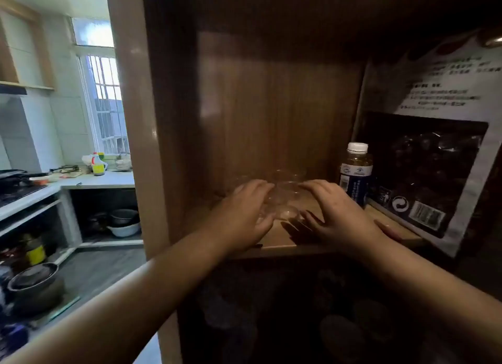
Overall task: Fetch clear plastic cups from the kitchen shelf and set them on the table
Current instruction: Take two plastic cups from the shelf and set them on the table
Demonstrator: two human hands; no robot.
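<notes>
left hand: inside the wooden shelf, fingers spread and curved around the left side of the clear plastic cups, looks touching, not closed.
right hand: same, fingers spread on the right side of the cups, not clamped.
cups: on the shelf board between both hands, upright, blurry, count unclear.
bottle: white cap, dark label, just right of the right hand.
bag: dark packet leaning at the shelf's right.
kitchen counter: far left, by the window.
</notes>
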